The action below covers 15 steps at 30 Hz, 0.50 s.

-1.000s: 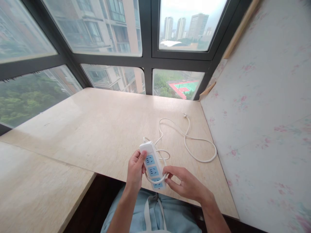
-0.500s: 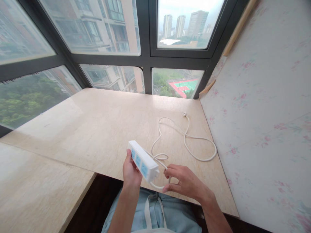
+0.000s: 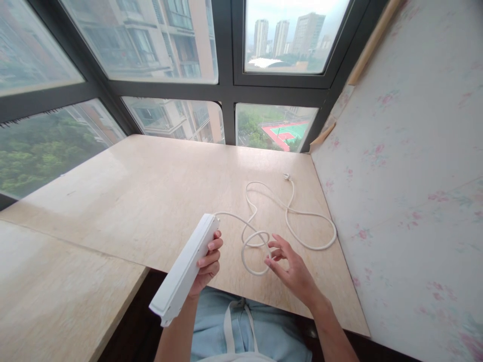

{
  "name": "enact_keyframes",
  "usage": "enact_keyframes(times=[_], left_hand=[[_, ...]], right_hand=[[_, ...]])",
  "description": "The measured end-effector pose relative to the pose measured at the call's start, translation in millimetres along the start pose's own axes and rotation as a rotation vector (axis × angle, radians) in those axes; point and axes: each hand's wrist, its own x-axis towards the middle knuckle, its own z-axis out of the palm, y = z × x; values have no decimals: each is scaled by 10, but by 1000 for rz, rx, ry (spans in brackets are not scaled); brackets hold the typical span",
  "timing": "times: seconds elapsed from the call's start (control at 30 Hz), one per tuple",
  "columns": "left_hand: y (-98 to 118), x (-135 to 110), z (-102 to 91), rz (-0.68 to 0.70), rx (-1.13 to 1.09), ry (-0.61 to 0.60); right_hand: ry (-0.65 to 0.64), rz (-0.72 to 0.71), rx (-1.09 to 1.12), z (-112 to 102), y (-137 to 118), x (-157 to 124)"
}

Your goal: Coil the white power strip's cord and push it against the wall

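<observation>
Power strip, plain white casing facing up toward you, sits in your left hand above the near edge of the pale tabletop. You hold it slanted, one end low at the near left, the other pointing far and right. The fingers of that hand wrap its right side, pressed against the casing; your left thumb is hidden behind it.

From the strip's far end, a white cord runs right and coils into a small loop beside your right hand. Your right thumb and fingers are parted in a loose curve at the loop's right side; you cannot tell whether they pinch the cord or only touch it. Beyond that loop, the cord winds over the right part of the tabletop in wider bends, ending at a white plug near the far right corner. One bend reaches close to the flowered wall on the right. Dark window frames stand along the far side.
</observation>
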Motion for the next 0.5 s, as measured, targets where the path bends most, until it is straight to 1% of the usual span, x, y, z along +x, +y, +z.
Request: enact_keyframes(times=[0.1, 0.17, 0.27, 0.33, 0.43, 0.5], left_hand=[[74, -34, 24, 22, 113, 0], [150, -81, 38, 58, 177, 20], [256, -182, 44, 136, 222, 52], [294, -253, 35, 162, 257, 61], [282, -339, 10, 169, 352, 54], [244, -382, -8, 183, 431, 28]], right_hand=[[105, -6, 55, 53, 30, 41], [167, -4, 51, 69, 60, 78], [217, -16, 10, 87, 126, 141], [188, -51, -20, 115, 170, 189], [66, -120, -45, 199, 192, 279], [-22, -120, -45, 268, 165, 352]])
